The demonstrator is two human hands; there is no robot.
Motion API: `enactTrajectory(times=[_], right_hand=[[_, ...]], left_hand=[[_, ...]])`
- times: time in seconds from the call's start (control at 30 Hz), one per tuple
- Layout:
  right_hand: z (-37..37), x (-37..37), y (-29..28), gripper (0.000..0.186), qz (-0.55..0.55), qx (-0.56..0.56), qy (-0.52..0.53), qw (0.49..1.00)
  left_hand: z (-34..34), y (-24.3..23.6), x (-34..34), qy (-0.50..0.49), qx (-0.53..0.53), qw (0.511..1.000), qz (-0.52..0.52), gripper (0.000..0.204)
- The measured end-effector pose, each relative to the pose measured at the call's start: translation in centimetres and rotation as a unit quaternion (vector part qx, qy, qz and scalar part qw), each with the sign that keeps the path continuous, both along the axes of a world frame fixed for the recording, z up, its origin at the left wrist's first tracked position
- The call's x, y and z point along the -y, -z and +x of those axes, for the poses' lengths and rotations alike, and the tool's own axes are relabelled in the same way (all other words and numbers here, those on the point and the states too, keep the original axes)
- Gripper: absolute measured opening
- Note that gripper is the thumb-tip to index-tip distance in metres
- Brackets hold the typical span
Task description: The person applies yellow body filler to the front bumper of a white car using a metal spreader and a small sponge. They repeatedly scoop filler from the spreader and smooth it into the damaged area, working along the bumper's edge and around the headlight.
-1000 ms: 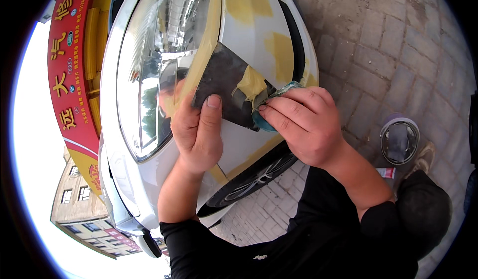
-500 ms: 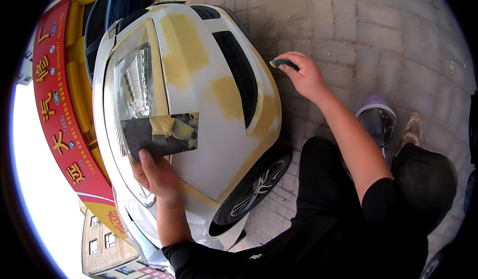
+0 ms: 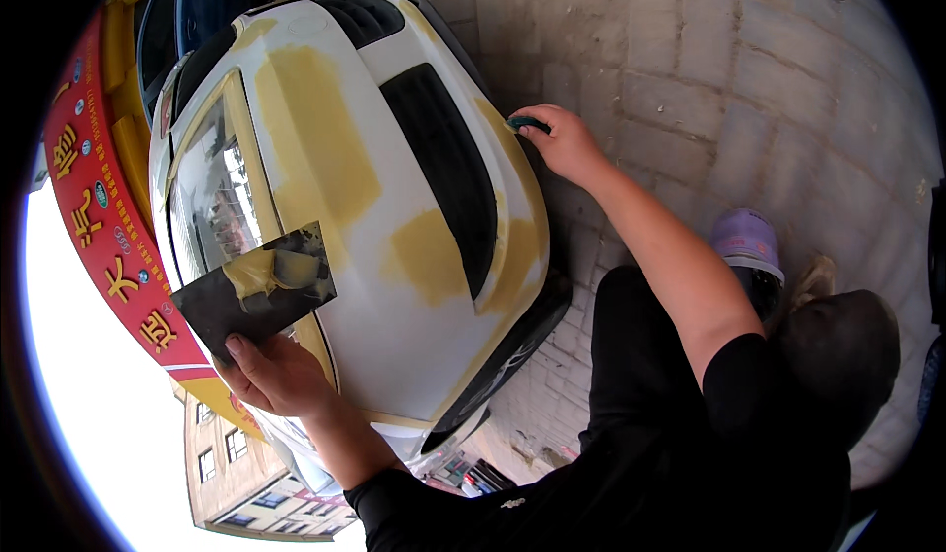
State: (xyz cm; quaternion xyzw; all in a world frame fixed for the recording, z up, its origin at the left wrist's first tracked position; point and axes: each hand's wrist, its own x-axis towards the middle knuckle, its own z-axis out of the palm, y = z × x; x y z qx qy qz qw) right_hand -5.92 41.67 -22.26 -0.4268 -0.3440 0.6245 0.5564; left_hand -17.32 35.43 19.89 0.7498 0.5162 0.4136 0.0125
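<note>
A white car bumper with yellow-tan filler patches and a black grille fills the middle. My left hand grips a dark flat mixing board by its lower edge, thumb on top, in front of the headlight. A lump of yellow putty lies smeared on the board. At the bumper's right edge, my right hand pinches a small dark green putty spreader. The spreader's tip appears to meet the yellow-coated edge; exact contact is hard to make out.
A purple and black bucket stands on the paving beside my legs, near a shoe. The car's wheel is below the bumper. A blue car and a red sign are at the left.
My right hand has brought the spreader left to the bumper's edge. The board has moved left and down and tilted. The whole view has shifted, with more of the grille showing.
</note>
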Motion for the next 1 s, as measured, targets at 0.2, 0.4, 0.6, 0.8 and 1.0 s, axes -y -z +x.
enactTrajectory(times=[0.2, 0.4, 0.6, 0.8, 1.0], right_hand=[[-1.0, -1.5, 2.6, 0.020, -0.017, -0.030, 0.021, 0.999], [-1.4, -0.7, 1.8, 0.020, -0.016, -0.036, -0.014, 0.999], [-2.4, 0.5, 1.2, 0.021, 0.010, -0.048, -0.011, 0.999], [-2.4, 5.6, 1.6, 0.026, 0.038, -0.090, 0.031, 0.995], [0.9, 6.1, 2.2, 0.025, 0.041, -0.056, -0.188, 0.980]], left_hand=[[1.8, 1.2, 0.1, 0.010, 0.046, 0.999, 0.011, 0.034], [2.2, 0.6, 0.4, -0.019, -0.009, 0.999, 0.035, 0.040], [2.4, 0.8, 0.4, 0.002, 0.001, 0.999, 0.032, 0.041], [1.8, 1.3, -0.2, 0.026, 0.010, 0.999, 0.034, 0.041], [2.1, 0.7, 0.9, 0.022, -0.008, 1.000, 0.020, 0.039]])
